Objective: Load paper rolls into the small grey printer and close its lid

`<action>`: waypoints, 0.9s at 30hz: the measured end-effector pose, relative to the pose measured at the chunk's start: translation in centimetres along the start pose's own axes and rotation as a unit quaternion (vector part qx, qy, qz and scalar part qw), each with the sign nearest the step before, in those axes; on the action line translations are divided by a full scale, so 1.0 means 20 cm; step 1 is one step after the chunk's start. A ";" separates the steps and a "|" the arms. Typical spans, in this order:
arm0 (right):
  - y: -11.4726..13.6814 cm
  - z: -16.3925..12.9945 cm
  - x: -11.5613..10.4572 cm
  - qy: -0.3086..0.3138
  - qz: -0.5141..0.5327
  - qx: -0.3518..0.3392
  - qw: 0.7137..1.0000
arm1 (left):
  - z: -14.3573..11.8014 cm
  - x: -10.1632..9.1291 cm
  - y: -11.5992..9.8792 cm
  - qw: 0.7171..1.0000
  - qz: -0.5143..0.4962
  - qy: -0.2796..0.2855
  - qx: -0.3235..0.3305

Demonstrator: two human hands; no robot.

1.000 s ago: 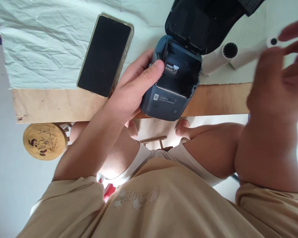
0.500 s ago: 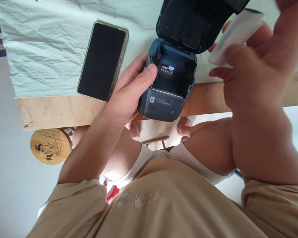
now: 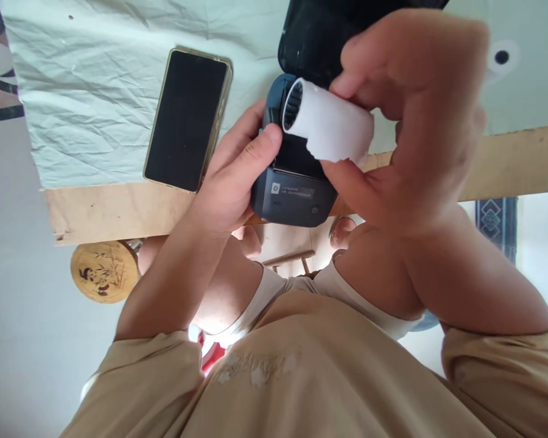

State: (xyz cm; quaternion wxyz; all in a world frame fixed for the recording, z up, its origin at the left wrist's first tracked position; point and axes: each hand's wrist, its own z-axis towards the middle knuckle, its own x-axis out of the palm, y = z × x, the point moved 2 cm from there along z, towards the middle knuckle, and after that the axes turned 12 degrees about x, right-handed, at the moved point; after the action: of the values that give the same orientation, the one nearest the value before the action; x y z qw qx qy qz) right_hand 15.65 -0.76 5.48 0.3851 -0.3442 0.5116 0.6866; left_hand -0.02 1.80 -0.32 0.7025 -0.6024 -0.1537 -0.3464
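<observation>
Left hand point(image 3: 237, 167) grips the open printer point(image 3: 295, 198); right hand point(image 3: 415, 115) pinches the white roll point(image 3: 338, 125) over its bay point(image 3: 296, 153), beside the left thumb point(image 3: 268, 139) — apparently a positioning step; next move calls for axial alignment.

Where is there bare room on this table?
Cloth lies bare left of the phone, down to the wooden edge; a narrower strip runs between phone and open lid. It is crowded around the dark device: the left hand grips it, the right hand holds a white roll over it, another roll right of that hand.
</observation>
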 end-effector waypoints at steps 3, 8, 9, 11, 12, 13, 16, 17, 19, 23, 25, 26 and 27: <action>0.02 0.04 -0.01 -0.055 -0.023 -0.057 0.997 | 0.01 -0.03 -0.01 0.999 0.035 0.026 -0.029; 0.01 0.02 -0.01 -0.065 -0.008 -0.083 0.994 | 0.02 -0.03 -0.06 0.992 0.088 0.041 -0.075; 0.01 0.02 -0.01 -0.066 -0.006 -0.085 0.994 | 0.02 -0.03 -0.07 0.992 0.086 0.042 -0.078; 0.01 0.02 0.01 -0.072 0.004 -0.087 0.994 | 0.01 -0.02 -0.07 0.993 0.076 0.045 -0.073; 0.01 0.02 0.01 -0.076 0.010 -0.089 0.993 | 0.01 -0.01 -0.07 0.994 0.072 0.040 -0.066; 0.01 0.02 0.02 -0.082 0.014 -0.090 0.992 | 0.01 -0.01 -0.07 0.995 0.072 0.037 -0.061; 0.02 0.01 0.02 -0.102 0.019 -0.096 0.990 | 0.00 -0.01 -0.04 0.995 0.068 0.039 -0.061; 0.02 0.01 0.01 -0.109 0.024 -0.106 0.988 | 0.00 -0.01 -0.04 0.996 0.054 0.035 -0.057; 0.02 -0.01 0.01 -0.116 0.038 -0.141 0.982 | 0.00 -0.02 -0.04 1.000 0.011 0.006 -0.020; 0.03 -0.03 0.02 -0.096 0.038 -0.215 0.971 | 0.00 -0.05 -0.04 0.996 0.041 0.057 -0.064; 0.03 -0.04 0.04 -0.106 0.025 -0.225 0.968 | 0.01 -0.07 -0.04 0.993 0.067 0.078 -0.050; 0.03 -0.05 0.04 -0.109 0.018 -0.227 0.968 | 0.01 -0.07 -0.03 0.994 0.072 0.081 -0.033; 0.03 -0.05 0.05 -0.104 0.015 -0.226 0.968 | 0.01 -0.07 -0.03 0.994 0.074 0.075 -0.018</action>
State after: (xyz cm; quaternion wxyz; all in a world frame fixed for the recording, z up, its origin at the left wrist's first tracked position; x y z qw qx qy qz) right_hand 14.69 -1.61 4.72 0.3383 -0.3414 0.3048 0.8222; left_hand -1.39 2.38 -0.85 0.7251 -0.5969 -0.0495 -0.3399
